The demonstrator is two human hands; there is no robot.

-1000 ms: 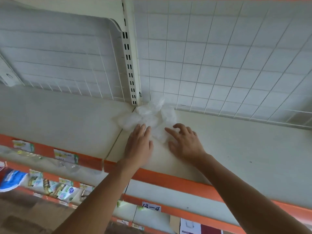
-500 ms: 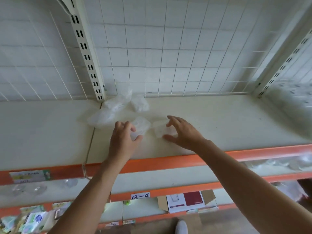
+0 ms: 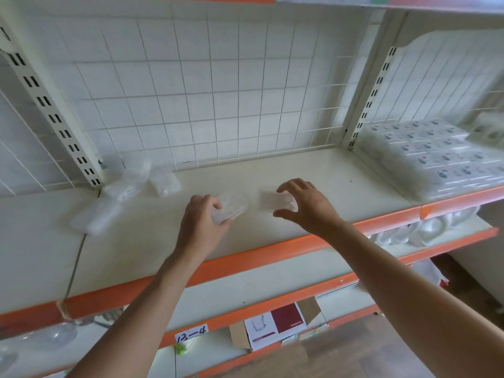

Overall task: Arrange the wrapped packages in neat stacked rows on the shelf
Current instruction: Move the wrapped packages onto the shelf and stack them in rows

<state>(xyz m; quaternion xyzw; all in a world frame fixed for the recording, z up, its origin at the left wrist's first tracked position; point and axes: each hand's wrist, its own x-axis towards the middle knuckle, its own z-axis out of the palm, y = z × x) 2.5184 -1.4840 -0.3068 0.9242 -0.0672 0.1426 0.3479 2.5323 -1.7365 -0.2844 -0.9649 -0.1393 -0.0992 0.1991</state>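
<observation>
Head: left grip (image 3: 200, 225) holds package (image 3: 232, 206); right grip (image 3: 311, 211), blurred second package (image 3: 270, 201).

packages (image 3: 230, 207): clear glossy plastic | shelf (image 3: 300, 170): matt cream | wire grid (image 3: 218, 105)

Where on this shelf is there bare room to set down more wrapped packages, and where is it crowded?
Bare: the stretch between the right hand and the stacked rows, and the front strip between the loose pile and the orange edge. Crowded: the left rear corner and around the left hand.
</observation>
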